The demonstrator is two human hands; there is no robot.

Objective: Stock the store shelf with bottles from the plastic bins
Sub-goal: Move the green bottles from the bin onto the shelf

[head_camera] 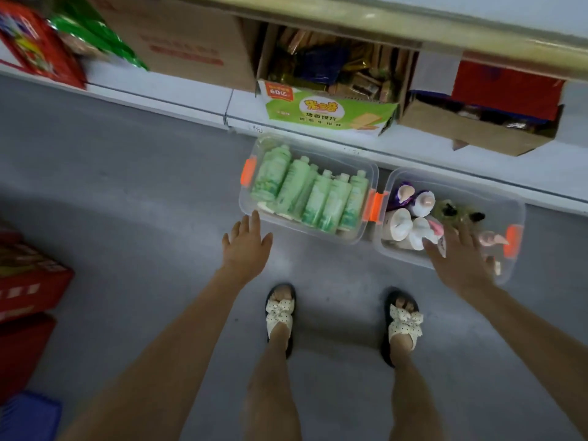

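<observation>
Reaching down with both arms: the left hand [246,246] is spread flat, fingers straight, holding nothing, its fingertips right at the near left corner of the clear plastic bin on the left [318,234]. Contact is hard to call. The right hand [461,262] is splayed just as wide and is empty too. It hovers over the near edge of the second clear plastic bin [401,256], hiding part of it.

Pale green plastic bottles [311,192] lie side by side in the left bin; the right one holds jumbled white, pink and purple bottles [410,218]. Orange latches [377,206] clip the ends.

Both bins sit on the grey floor [127,186] against the white bottom shelf [165,90], which is crowded by a green snack carton [327,113] and a brown cardboard box [477,132]. Bow-topped sandals [280,313] stand behind the bins, with red crates [28,281] off left.
</observation>
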